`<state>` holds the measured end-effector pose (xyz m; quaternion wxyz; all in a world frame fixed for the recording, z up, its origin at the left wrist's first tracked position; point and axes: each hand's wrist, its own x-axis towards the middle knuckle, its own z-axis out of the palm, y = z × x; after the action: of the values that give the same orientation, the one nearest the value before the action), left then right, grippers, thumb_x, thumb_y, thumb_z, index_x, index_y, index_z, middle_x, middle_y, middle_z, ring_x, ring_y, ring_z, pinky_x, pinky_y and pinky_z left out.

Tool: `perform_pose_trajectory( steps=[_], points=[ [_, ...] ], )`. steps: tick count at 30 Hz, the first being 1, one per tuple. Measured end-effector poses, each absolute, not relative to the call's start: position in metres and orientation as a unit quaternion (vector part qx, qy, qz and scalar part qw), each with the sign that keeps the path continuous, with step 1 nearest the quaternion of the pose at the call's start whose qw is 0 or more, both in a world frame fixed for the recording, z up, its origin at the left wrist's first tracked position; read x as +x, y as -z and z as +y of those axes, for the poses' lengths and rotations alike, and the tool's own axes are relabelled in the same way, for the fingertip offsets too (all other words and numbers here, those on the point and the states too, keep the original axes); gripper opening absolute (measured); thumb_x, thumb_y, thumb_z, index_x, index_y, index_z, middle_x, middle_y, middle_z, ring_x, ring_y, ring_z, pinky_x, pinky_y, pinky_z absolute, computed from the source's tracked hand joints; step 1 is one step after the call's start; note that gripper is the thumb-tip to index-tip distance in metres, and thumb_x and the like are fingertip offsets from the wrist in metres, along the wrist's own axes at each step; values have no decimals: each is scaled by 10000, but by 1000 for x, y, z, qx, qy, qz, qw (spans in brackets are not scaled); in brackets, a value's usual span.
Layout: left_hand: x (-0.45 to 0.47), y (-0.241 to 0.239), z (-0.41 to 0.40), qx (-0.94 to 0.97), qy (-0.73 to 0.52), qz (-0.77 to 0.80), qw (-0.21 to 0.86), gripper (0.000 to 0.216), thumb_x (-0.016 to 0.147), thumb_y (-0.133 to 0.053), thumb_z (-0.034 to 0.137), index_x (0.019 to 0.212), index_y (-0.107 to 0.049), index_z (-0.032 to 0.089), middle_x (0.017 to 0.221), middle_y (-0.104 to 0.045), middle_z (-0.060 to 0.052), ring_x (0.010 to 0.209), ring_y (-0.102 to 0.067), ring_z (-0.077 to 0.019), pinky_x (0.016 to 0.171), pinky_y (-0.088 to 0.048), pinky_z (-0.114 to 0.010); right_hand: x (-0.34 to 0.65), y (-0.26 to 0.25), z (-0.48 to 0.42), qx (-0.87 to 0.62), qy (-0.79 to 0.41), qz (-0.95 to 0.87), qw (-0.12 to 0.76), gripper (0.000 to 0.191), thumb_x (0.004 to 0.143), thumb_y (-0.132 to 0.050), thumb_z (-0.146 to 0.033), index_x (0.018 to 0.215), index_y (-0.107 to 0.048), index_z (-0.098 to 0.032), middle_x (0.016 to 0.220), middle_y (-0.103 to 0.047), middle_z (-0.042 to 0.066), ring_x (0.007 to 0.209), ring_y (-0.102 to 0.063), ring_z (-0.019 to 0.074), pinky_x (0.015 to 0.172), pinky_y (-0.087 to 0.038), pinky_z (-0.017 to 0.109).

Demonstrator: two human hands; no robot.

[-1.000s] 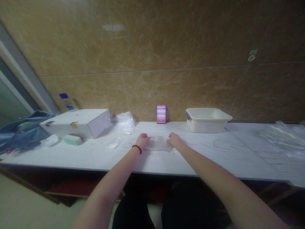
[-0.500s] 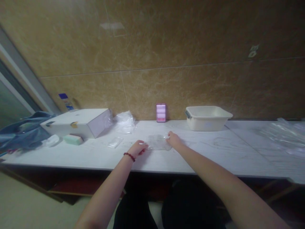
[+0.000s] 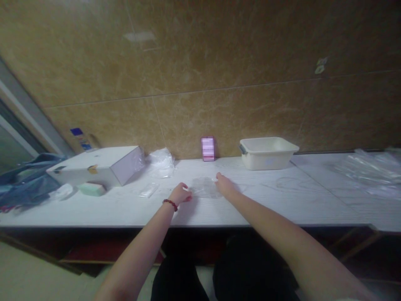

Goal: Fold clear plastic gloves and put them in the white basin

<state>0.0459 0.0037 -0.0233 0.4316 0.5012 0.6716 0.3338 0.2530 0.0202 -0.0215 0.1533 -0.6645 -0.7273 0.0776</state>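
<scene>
Clear plastic bag [image 3: 203, 187] lies flat on the white table [image 3: 282, 200], between the 2 hands. Left hand [image 3: 179, 194] rests at the bag's left edge, its fingers loosely curled; whether they pinch the film is too blurred to tell. Right hand [image 3: 223, 184] touches the bag's right edge, its fingers bent onto it. Against the wall stand a pink box [image 3: 207, 148] and a cream tub [image 3: 267, 153]; a white carton [image 3: 97, 169] and a green block [image 3: 91, 189] lie further left.
</scene>
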Motion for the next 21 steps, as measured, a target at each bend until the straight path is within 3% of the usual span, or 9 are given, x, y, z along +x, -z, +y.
perform_pose_trajectory(
  steps=[16,19,21],
  points=[
    [43,13,3,574,-231,722,308,292,557,-584,178,836,-501,148,355,-466,58,375,-487,-123,432,-366,-212,250,18,22,-698,-83,-693,159,258,782,-400,-308,1012,-364,-197,909,-562,96,812,-538,193,595,-352,261],
    [45,7,4,601,-209,724,265,294,598,-568,232,868,-500,141,413,-500,32,442,-513,-134,492,-379,-225,255,18,27,-695,-99,-692,170,275,772,-412,-350,991,-384,-187,875,-576,80,809,-538,180,599,-348,243],
    [51,3,1,638,-196,719,192,303,630,-547,253,902,-494,131,558,-567,-31,574,-551,-168,573,-395,-259,259,18,29,-691,-96,-694,177,269,769,-415,-358,970,-400,-180,857,-581,78,803,-539,176,597,-343,237]
  ],
)
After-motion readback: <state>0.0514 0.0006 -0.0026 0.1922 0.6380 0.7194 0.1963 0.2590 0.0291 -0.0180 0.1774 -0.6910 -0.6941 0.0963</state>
